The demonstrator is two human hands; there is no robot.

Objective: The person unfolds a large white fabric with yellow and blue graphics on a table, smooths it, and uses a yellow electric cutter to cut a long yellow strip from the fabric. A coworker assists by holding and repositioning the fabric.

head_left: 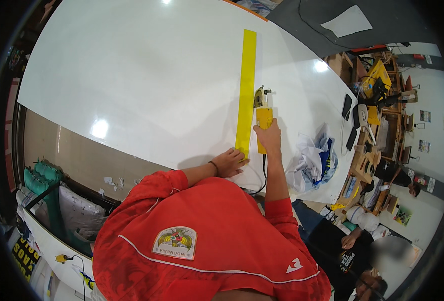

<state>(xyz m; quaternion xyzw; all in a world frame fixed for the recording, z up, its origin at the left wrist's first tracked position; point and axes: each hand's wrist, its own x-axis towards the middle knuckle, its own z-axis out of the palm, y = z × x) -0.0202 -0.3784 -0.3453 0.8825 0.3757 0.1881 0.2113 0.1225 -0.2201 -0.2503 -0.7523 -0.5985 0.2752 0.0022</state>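
Note:
A long, flat yellow strip (247, 85) lies on the white tabletop, running away from me. Whether it is cloth or something stiffer I cannot tell. My left hand (228, 163) rests on its near end, fingers stretched out and lying over it. Wrapped around the yellow body of a corded electric rotary cutter (264, 116) is my right hand (269, 136). The cutter's metal head (260, 97) stands just right of the strip's long edge, blade end pointing away from me. A dark cord (265, 173) trails from the cutter's near end toward my body.
A crumpled heap of white and blue cloth (316, 159) lies right of my right forearm. Dark phone-like devices (347, 107) and a pale device with a cable sit at the table's right edge. People (349, 246) are nearby at right. Green-covered bundles (49, 185) stand at lower left.

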